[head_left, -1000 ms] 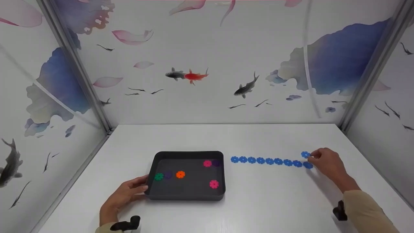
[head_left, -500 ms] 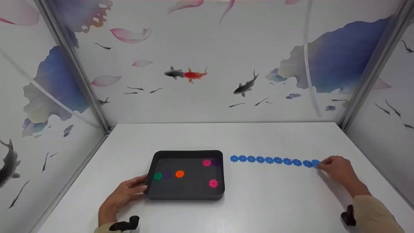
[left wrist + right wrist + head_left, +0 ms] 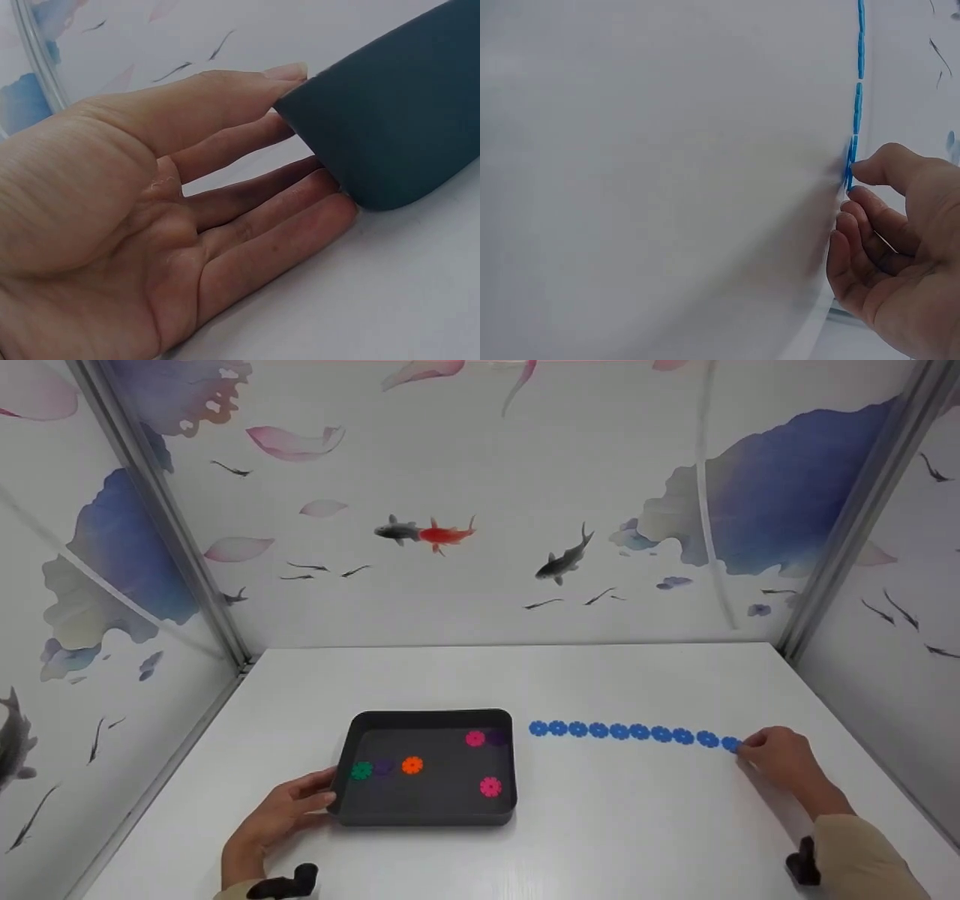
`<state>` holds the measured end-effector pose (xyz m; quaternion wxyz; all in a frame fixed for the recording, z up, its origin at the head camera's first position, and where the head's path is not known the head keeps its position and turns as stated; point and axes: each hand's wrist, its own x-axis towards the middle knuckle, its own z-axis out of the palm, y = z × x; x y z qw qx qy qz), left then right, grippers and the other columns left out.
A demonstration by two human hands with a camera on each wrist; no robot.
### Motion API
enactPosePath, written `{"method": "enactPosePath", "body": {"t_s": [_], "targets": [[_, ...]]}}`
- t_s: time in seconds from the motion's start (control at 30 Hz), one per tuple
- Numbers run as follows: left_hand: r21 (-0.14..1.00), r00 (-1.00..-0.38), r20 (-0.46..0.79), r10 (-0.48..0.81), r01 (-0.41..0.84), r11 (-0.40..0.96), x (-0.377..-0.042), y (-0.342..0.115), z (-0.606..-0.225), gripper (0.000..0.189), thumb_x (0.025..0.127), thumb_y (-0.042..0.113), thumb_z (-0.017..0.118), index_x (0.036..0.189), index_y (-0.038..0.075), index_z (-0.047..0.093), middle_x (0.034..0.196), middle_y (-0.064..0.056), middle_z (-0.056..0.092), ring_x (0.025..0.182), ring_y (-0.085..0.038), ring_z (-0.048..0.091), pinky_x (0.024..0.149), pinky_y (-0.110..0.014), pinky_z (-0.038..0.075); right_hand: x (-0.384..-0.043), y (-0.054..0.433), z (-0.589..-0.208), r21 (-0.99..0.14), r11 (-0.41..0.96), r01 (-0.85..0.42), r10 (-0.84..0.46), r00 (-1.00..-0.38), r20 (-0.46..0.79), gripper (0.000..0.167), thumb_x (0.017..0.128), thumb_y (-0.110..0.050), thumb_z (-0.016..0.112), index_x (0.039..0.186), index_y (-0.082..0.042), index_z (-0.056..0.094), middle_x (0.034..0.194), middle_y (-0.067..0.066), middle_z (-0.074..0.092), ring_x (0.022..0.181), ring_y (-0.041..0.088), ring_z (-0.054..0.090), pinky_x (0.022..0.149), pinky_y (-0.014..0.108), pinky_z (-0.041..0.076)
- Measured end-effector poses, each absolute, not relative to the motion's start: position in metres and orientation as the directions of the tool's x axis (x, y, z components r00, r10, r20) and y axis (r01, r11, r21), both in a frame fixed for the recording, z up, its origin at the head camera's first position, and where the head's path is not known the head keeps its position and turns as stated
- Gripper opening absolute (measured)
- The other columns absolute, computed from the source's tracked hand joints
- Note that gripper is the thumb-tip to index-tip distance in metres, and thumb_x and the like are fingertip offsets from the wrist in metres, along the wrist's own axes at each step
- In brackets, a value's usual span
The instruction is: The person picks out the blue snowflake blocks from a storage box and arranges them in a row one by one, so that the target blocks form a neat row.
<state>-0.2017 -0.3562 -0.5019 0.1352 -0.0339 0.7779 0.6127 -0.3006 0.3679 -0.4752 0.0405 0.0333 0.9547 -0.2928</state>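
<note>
My right hand (image 3: 780,757) pinches a blue flower-shaped disc (image 3: 730,744) between thumb and fingertips, at the right end of a row of matching blue discs (image 3: 619,731). In the right wrist view, that row shows edge-on as a thin blue line, with the thumb right at the disc (image 3: 850,169). Over on the left, my left hand (image 3: 279,816) touches the left wall of a dark grey tray (image 3: 424,817). The left wrist view shows its fingers stretched out, thumb tip at the rim of the tray (image 3: 397,112) and the other fingertips lower on the wall.
Inside the tray lie two pink discs, one of them here (image 3: 490,787), an orange disc (image 3: 412,765), a green disc (image 3: 361,770) and two dark purple discs. Printed white panels (image 3: 465,600) enclose the white table (image 3: 600,840) at the back and sides.
My right hand has brought the blue disc from behind the row's end, first overlapping the last disc, then down beside it at the far right. The left hand stays at the tray.
</note>
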Motion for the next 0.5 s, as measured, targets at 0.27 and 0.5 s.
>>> {"method": "enactPosePath", "body": {"t_s": [0.27, 0.5], "targets": [[0.942, -0.96, -0.262, 0.103, -0.231, 0.244, -0.201, -0.3552, -0.5027, 0.074, 0.095, 0.031, 0.07, 0.153, 0.0, 0.036, 0.158, -0.026, 0.037, 0.131, -0.026, 0.057, 0.103, -0.042, 0.054, -0.3015, 0.3694, -0.4807, -0.571, 0.816, 0.094, 0.041, -0.994, -0.105, 0.038, 0.098, -0.017, 0.057, 0.116, 0.016, 0.06, 0.108, 0.033, 0.064, 0.091, 0.034, 0.061, 0.081, 0.044, 0.058], [0.945, -0.954, -0.263, 0.142, -0.225, 0.238, -0.1989, -0.3614, -0.5019, 0.072, 0.097, 0.032, 0.067, 0.153, -0.001, 0.036, 0.158, -0.026, 0.037, 0.128, -0.022, 0.059, 0.104, -0.042, 0.054, -0.3036, 0.3688, -0.4783, -0.564, 0.822, 0.076, 0.034, -0.996, -0.085, 0.037, 0.097, -0.017, 0.058, 0.114, 0.016, 0.061, 0.107, 0.032, 0.065, 0.09, 0.033, 0.061, 0.078, 0.042, 0.058]]}}
